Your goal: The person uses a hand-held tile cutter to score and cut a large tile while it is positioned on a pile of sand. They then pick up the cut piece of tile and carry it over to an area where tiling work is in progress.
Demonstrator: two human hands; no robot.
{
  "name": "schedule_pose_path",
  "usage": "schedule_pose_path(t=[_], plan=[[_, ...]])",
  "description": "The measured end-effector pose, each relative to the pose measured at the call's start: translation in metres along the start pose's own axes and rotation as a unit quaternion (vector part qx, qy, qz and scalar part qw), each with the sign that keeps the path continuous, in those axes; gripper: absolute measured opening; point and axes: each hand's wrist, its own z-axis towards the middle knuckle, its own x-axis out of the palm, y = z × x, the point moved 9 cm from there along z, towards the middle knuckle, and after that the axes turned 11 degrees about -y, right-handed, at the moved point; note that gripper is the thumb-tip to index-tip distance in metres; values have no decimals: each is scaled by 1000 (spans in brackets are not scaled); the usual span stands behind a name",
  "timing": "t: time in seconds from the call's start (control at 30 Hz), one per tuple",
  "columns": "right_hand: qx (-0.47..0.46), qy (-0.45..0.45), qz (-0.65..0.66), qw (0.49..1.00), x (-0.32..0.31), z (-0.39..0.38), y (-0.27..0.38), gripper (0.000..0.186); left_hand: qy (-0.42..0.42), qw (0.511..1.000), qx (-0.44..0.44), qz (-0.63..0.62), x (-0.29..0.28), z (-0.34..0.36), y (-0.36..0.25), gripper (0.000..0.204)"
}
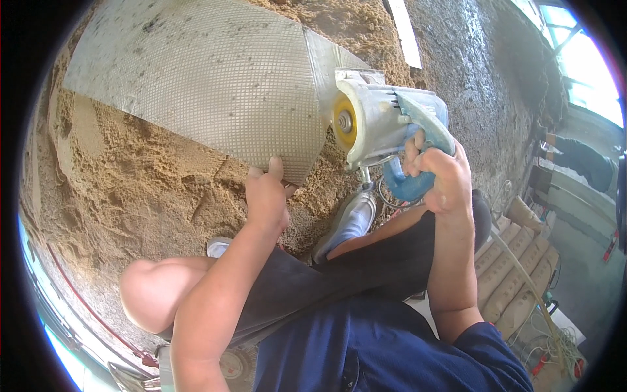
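Gridded tile [209,91] lies on the sand [134,166] at the far left, its right edge beside your saw [388,121]. Your left hand [266,196] pinches its near corner, thumb on the grid; I cannot tell how the tucked fingers sit. Your right hand [443,173] has its fingers curled round the blue handle [406,185]. For good control, bed the tile firmly, steady the saw, and have your left fingertips and near shoe [356,219] clear of the yellow disc [344,121].
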Motion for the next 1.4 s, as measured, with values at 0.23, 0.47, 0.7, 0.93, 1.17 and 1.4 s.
schedule_pose_path(t=[0.23, 0.47, 0.7, 0.93, 1.17, 1.4], plan=[[2, 2, -5, 1000, 1, -3, 2, 14, -3, 1000, -2, -1, 0, 0, 0, 35], [-1, 18, -22, 1000, 5, -5, 1, 12, -9, 1000, 0, 3, 0, -3, -1, 37], [-3, 5, -25, 1000, 5, -3, 1, 12, -8, 1000, 7, 5, 0, -2, -1, 36], [4, 0, 3, 1000, 0, -2, 2, 12, 1, 1000, 5, 2, 0, -1, -1, 35], [4, 9, -5, 1000, 2, -5, 0, 12, 6, 1000, 12, -4, 1, 0, 0, 38], [2, 10, -18, 1000, 2, -2, -1, 13, 3, 1000, 9, 2, 1, 0, 0, 38]])
